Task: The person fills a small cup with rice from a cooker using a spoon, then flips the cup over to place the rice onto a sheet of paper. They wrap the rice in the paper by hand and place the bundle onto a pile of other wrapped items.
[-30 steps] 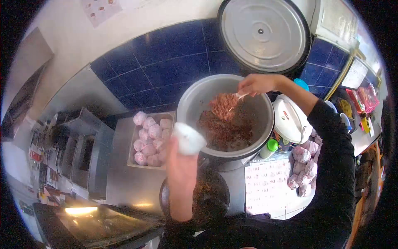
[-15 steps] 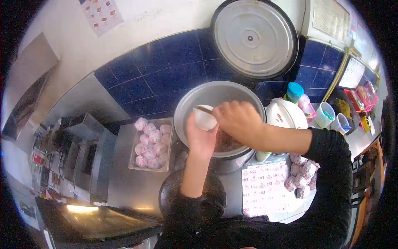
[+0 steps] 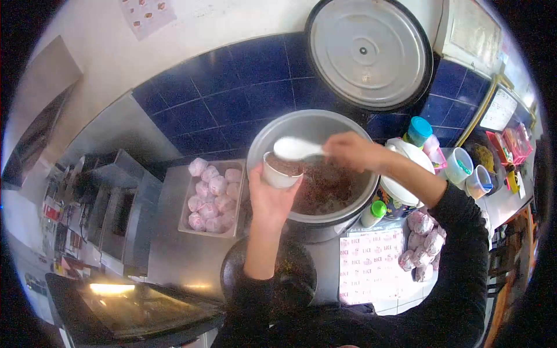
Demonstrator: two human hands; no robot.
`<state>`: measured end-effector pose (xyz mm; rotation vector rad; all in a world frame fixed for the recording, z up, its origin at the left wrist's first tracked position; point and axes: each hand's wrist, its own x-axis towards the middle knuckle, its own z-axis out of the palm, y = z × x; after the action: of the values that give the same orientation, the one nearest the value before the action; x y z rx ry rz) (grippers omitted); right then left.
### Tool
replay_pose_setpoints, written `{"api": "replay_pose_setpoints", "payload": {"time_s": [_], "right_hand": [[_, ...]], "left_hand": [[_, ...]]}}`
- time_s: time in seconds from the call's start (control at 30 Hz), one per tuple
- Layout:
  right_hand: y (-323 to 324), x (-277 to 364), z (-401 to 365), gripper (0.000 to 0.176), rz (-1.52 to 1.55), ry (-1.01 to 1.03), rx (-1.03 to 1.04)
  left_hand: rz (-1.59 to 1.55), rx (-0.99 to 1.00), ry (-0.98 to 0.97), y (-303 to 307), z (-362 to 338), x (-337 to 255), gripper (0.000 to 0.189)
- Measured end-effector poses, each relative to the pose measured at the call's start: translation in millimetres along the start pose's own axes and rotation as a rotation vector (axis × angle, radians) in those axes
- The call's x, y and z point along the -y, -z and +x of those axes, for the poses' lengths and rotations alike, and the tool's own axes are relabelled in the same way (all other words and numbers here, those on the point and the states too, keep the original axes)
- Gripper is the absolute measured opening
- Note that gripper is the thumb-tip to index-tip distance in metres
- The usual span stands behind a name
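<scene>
We grip a filled cup (image 3: 279, 174) in our left hand (image 3: 270, 197) beside the pot (image 3: 307, 123), right hand (image 3: 350, 151) fingers closed on a spoon (image 3: 293, 148) above it; a tilt could spill rice (image 3: 331, 185).

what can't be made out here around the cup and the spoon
All in the head view.
Base of the small white cup: wrapped by the left hand.
Handle of the white plastic spoon: inside the right hand.
Near wall of the big grey metal pot: behind cup and hands.
Print on the white wall sheet: too small, cut by the top edge.
</scene>
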<state>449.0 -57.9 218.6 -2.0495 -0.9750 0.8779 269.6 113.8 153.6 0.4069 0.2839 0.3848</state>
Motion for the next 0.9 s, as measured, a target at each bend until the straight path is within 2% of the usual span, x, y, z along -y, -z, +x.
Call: {"api": "replay_pose_setpoints", "payload": {"time_s": [0.07, 0.1, 0.17, 0.2, 0.27, 0.3, 0.43, 0.5, 0.53, 0.6, 0.63, 0.7, 0.73, 0.8, 0.83, 0.9], "right_hand": [[14.9, -20.4, 27.4, 0.021, -0.389, 0.538, -0.317], [14.5, -23.1, 30.8, 0.021, -0.384, 0.529, -0.308], [14.6, -19.3, 37.1, 0.017, -1.135, 0.22, -0.322], [12.1, -24.3, 47.9, 0.017, -1.133, 0.214, -0.318], [1.6, -43.1, 80.4, 0.017, -1.444, 0.115, -0.047], [-3.3, -45.4, 91.3, 0.018, -1.495, 0.091, 0.026], [-13.1, -80.1, 144.2, 0.018, -1.462, 0.146, 0.133], [-10.7, -90.9, 163.2, 0.02, -1.421, 0.208, 0.279], [-10.0, -86.5, 169.3, 0.02, -1.422, 0.205, 0.289], [-12.8, -80.9, 179.7, 0.024, -1.441, -0.004, 0.493], [-15.7, -83.8, 179.9, 0.024, -1.444, -0.009, 0.498], [-22.5, -102.1, 191.2, 0.028, -1.328, 0.136, 0.589], [-29.2, -111.9, 195.1, 0.028, -1.335, 0.134, 0.585], [-51.8, -120.4, 186.6, 0.029, -0.802, 0.009, 0.511], [-61.6, -116.5, 178.8, 0.029, -0.803, 0.01, 0.507], [-76.4, -74.8, 152.8, 0.029, -1.055, 0.277, 0.706]], "left_hand": [[0.048, 0.017, -0.106, -1.4, -5.8, -4.6, 0.051], [0.023, 0.045, -0.111, 0.4, -7.6, -8.9, 0.051], [0.032, 0.035, -0.147, 0.5, -10.6, -14.9, 0.05], [0.041, 0.033, -0.185, -1.7, -13.1, -16.8, 0.049], [0.037, 0.045, -0.18, -4.7, -17.9, -20.2, 0.046], [0.02, 0.064, -0.183, -2.2, -18.5, -21.3, 0.045], [-0.006, 0.112, -0.182, 3.9, -27.6, -27.6, 0.044], [-0.001, 0.095, -0.203, 4.3, -31.2, -31.8, 0.045], [0.004, 0.081, -0.222, 5.8, -32.5, -32.4, 0.046], [-0.012, 0.079, -0.229, 8.9, -31.2, -33.9, 0.046], [-0.02, 0.088, -0.243, 9.6, -30.5, -34.2, 0.047], [-0.043, 0.099, -0.233, 11.4, -30.2, -32.6, 0.048], [-0.059, 0.108, -0.224, 11.6, -30.2, -32.2, 0.048], [-0.063, 0.115, -0.223, 11.4, -32.4, -31.5, 0.048], [-0.062, 0.118, -0.218, 11.5, -33.7, -31.5, 0.047], [-0.062, 0.123, -0.217, 14.5, -33.8, -31.9, 0.047]]}}
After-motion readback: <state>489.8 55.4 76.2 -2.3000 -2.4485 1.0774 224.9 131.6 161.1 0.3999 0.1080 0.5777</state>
